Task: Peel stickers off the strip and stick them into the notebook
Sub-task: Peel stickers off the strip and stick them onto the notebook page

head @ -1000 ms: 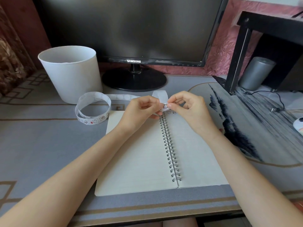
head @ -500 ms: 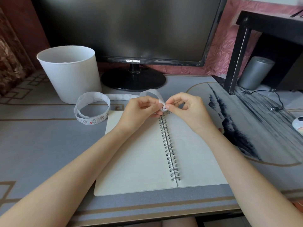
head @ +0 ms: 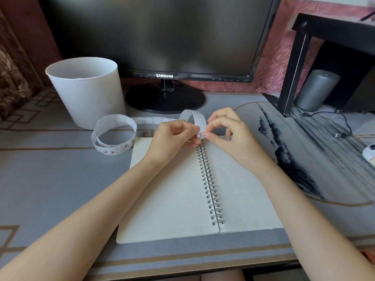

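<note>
Both hands (head: 174, 136) (head: 229, 134) grip the sticker strip (head: 194, 118) above the open notebook (head: 172, 189)

Far left on the grey desk mat (head: 50, 189): a white bucket (head: 86, 92). Beside it, a dark Samsung monitor (head: 162, 35). Far right, a grey cylinder (head: 316, 90) under a black shelf (head: 332, 31), with a cable (head: 343, 126) near.

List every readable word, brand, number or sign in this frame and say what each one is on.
"SAMSUNG": on the lower bezel of the monitor.
Small marks at the bezel's right end: too small to read.
Prints on the sticker strip: small cartoon pictures, no legible text.
Notebook pages: blank, no writing.
Nothing else carries text.
</note>
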